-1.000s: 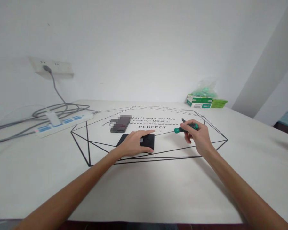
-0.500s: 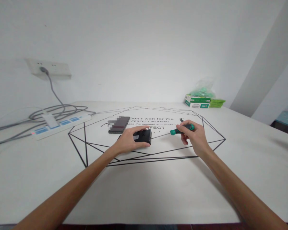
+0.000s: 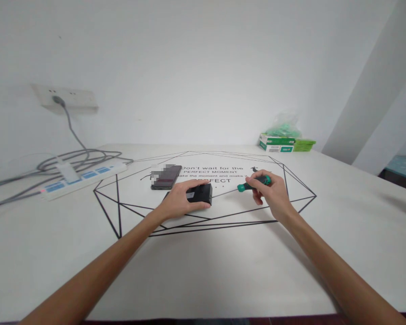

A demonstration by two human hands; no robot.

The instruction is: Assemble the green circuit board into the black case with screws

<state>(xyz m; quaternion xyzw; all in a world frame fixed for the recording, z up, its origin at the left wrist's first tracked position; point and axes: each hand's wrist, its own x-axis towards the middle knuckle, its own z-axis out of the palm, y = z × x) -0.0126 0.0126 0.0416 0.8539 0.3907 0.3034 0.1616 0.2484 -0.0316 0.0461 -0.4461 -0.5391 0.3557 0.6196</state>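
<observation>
A black box-shaped device [image 3: 201, 194] lies on the white table, with my left hand [image 3: 180, 199] gripping it by its front and back sides. To its right, my right hand [image 3: 272, 189] holds a green and black screwdriver [image 3: 253, 183] by the handle. The thin shaft points left, and its tip meets the right end face of the device. Whether the tip sits inside a screw there is too small to tell. A dark phone [image 3: 165, 177] lies just behind my left hand.
At the left is a white power strip [image 3: 84, 179] with a plugged-in adapter and coiled grey cables [image 3: 71, 155]. A wall socket [image 3: 66, 98] is above. Green and white boxes [image 3: 277, 143] with a plastic bag stand at the back right. Printed lines and words mark the tabletop [image 3: 206, 266].
The whole view has shifted slightly. Both hands keep their holds, and the screwdriver tip stays at the end of the device.
</observation>
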